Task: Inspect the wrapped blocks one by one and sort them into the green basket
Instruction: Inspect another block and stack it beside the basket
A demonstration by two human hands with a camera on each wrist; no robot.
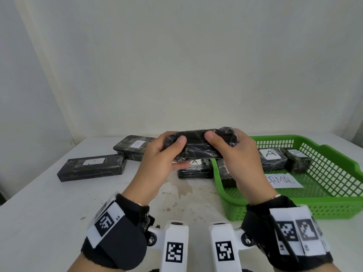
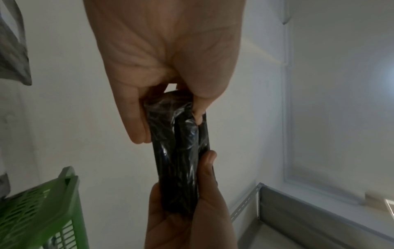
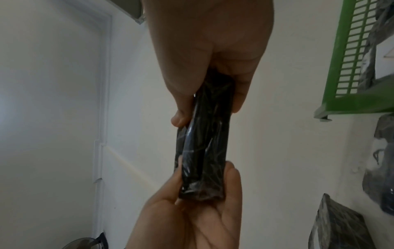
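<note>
Both hands are on this one: left hand (image 1: 160,154) and right hand (image 1: 238,154) each curl round an end of the wrapped block (image 1: 198,145), held up over the tabletop (image 1: 49,203); I'd roll it slowly to check every side, keeping the grip light; the green basket (image 1: 334,203) already has about three blocks plus a paper slip.

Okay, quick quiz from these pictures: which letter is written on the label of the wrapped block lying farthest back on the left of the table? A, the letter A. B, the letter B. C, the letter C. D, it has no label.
B: the white label on the far-left back block reads B, while the nearer block on the table reads A.
</note>
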